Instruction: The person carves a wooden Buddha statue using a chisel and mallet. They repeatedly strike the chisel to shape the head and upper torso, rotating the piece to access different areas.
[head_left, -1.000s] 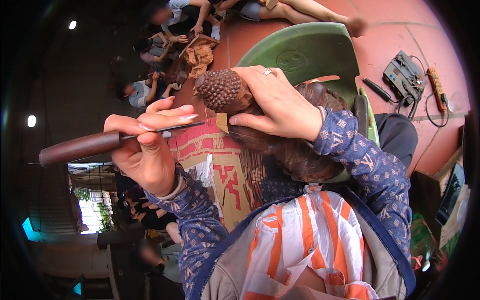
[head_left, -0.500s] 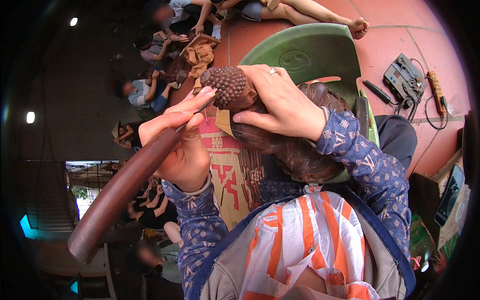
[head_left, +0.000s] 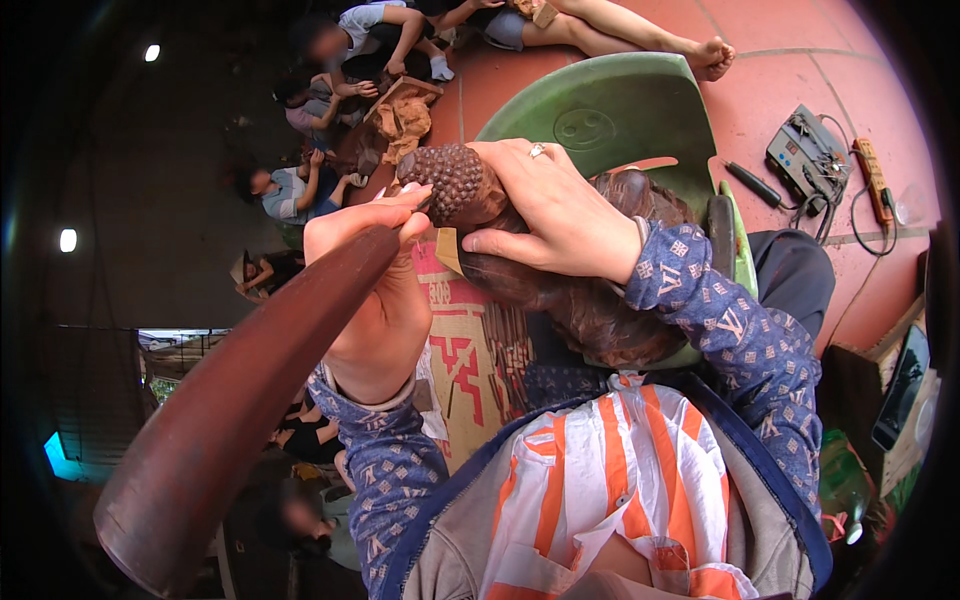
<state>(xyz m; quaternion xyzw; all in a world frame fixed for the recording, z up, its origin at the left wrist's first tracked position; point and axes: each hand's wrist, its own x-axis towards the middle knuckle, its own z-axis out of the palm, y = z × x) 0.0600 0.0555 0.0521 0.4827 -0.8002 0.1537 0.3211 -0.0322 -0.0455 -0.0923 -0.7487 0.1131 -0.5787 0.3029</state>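
Dark wooden statue point(head_left: 590, 310) lies before the person's body, apparently over the green chair point(head_left: 630, 95); what carries its weight, I cannot tell. Its head point(head_left: 450, 185), covered with round knobs, points to the left. The right hand point(head_left: 565, 215) is curved over the neck side, gripping it, with thumb beside a yellowish piece point(head_left: 449, 250). The left hand point(head_left: 375, 320) pinches a hand tool point(head_left: 250, 400) near its thin blade, fingertips just at the knobs. I judge that fine work on these knobs is in hand, and the next move calls for a small, controlled push while the statue is held steady. Fingers mostly cover the blade, so its contact is uncertain; the statue's face is hidden. Farther, thin pieces point(head_left: 508, 345) on a woven mat point(head_left: 465, 430) are hard to identify.
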